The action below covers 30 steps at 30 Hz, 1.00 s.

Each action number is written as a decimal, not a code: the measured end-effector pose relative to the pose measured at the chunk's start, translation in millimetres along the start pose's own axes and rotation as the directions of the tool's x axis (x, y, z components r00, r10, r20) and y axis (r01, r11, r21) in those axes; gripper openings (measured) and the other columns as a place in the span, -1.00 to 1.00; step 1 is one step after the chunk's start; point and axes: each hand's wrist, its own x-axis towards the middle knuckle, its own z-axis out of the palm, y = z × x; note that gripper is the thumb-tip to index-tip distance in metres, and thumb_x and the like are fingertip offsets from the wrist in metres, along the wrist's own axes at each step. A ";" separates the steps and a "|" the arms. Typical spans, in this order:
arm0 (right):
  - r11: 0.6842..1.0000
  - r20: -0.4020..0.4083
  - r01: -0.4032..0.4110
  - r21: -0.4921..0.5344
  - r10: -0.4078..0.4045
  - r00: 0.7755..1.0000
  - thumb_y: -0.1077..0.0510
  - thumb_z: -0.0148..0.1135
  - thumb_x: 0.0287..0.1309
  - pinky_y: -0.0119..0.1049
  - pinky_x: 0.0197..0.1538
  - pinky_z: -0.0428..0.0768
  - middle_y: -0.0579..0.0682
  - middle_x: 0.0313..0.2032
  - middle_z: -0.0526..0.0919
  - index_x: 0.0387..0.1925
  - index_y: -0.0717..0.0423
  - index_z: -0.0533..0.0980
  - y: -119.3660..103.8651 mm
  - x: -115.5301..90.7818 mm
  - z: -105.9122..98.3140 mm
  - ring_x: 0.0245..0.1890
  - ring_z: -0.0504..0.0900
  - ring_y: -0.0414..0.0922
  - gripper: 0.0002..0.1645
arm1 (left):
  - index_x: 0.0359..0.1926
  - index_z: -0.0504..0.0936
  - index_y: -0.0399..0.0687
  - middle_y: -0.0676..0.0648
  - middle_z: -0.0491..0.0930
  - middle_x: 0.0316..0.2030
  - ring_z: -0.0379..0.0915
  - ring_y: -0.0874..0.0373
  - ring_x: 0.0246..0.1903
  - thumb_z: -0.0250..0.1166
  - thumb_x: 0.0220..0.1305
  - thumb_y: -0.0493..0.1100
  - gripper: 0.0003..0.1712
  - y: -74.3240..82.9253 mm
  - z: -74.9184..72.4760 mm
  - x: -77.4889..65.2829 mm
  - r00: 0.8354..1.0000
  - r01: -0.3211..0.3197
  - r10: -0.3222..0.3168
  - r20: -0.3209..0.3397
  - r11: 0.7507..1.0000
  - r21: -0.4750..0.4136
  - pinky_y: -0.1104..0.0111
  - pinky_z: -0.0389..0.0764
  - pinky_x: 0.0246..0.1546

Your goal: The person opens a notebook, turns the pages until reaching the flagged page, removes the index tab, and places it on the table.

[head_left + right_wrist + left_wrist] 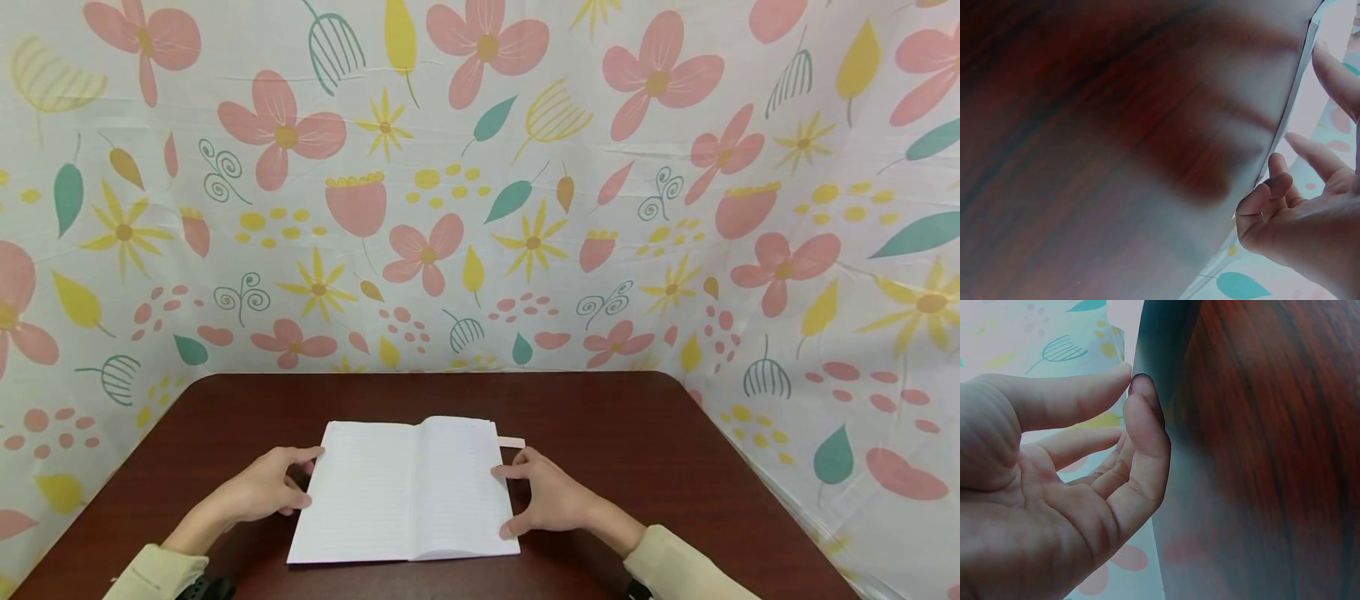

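An open notebook (360,492) with blank lined white pages lies flat on the dark wooden table. At its left edge, my left hand (258,485) touches with the tips of a straight index finger and thumb, set apart; its other fingers curl near the tabletop. On the opposite side, my right hand (558,496) lays its index fingertip and thumb tip on the margin of the right page (457,492). The remaining fingers (1254,206) of that hand are bent beside the notebook's edge. A pale strip (512,442) sticks out from under the right page, just above the right hand.
The reddish-brown table (600,417) has rounded far corners and extends beyond the notebook on both sides. A white cloth (465,333) printed with flowers and leaves hangs behind it and along the sides. Light sleeves (157,571) cover both forearms.
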 end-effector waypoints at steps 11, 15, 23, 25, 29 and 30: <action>0.999 -0.048 -0.026 -0.038 0.025 0.999 -0.05 0.80 -0.20 -0.14 0.00 0.53 0.10 0.02 0.46 0.32 0.37 0.55 -5.2 3.3 3.3 0.01 0.46 0.04 0.08 | 0.45 0.29 -0.60 -0.22 0.42 -0.07 0.61 -0.02 -0.39 0.44 0.18 -0.53 -0.15 -0.3 0.0 -0.6 1.000 -0.009 0.009 0.002 1.000 0.000 0.24 0.61 -0.43; 0.999 -0.051 -0.022 -0.040 0.020 0.998 -0.04 0.80 -0.20 -0.11 0.01 0.53 0.13 0.02 0.48 0.31 0.38 0.55 -6.4 6.9 3.8 0.04 0.46 0.05 0.07 | 0.45 0.28 -0.62 -0.23 0.41 -0.07 0.62 -0.03 -0.40 0.44 0.17 -0.55 -0.15 -0.4 0.0 -0.6 1.000 -0.025 0.025 0.003 1.000 -0.001 0.25 0.61 -0.45; 0.997 -0.063 0.018 -0.079 -0.023 0.998 -0.06 0.80 -0.22 -0.12 0.06 0.53 0.19 0.07 0.50 0.28 0.39 0.58 -8.8 17.6 4.8 0.04 0.45 0.06 0.06 | 0.46 0.29 -0.58 -0.23 0.42 -0.05 0.63 -0.02 -0.38 0.45 0.17 -0.54 -0.14 -1.1 -0.9 0.9 1.000 -0.009 0.009 -0.001 1.000 0.010 0.22 0.63 -0.42; 0.996 -0.069 0.028 -0.089 -0.035 0.997 -0.07 0.80 -0.23 -0.12 0.08 0.53 0.18 0.07 0.50 0.27 0.38 0.59 -9.3 20.4 5.9 0.04 0.45 0.05 0.05 | 0.46 0.29 -0.58 -0.23 0.42 -0.05 0.63 -0.02 -0.38 0.45 0.17 -0.54 -0.14 -1.4 -0.9 1.0 1.000 -0.009 0.009 0.000 1.000 0.010 0.22 0.63 -0.42; 0.995 -0.082 0.035 -0.096 -0.043 0.996 -0.08 0.81 -0.26 -0.13 0.04 0.50 0.09 0.00 0.48 0.26 0.31 0.62 -10.5 25.0 8.2 0.02 0.40 0.04 0.03 | 0.46 0.29 -0.59 -0.23 0.42 -0.06 0.62 -0.03 -0.40 0.44 0.17 -0.55 -0.14 -1.1 -0.3 0.6 1.000 -0.017 0.017 0.000 1.000 0.008 0.24 0.62 -0.43; 0.996 -0.083 0.031 -0.088 -0.038 0.996 -0.09 0.81 -0.26 -0.13 0.02 0.49 0.07 -0.01 0.47 0.26 0.29 0.63 -10.8 26.1 8.4 0.02 0.38 0.03 0.02 | 0.46 0.29 -0.59 -0.23 0.42 -0.06 0.61 -0.03 -0.40 0.44 0.17 -0.55 -0.15 -1.0 -0.1 0.6 1.000 -0.018 0.018 0.001 1.000 0.006 0.24 0.62 -0.43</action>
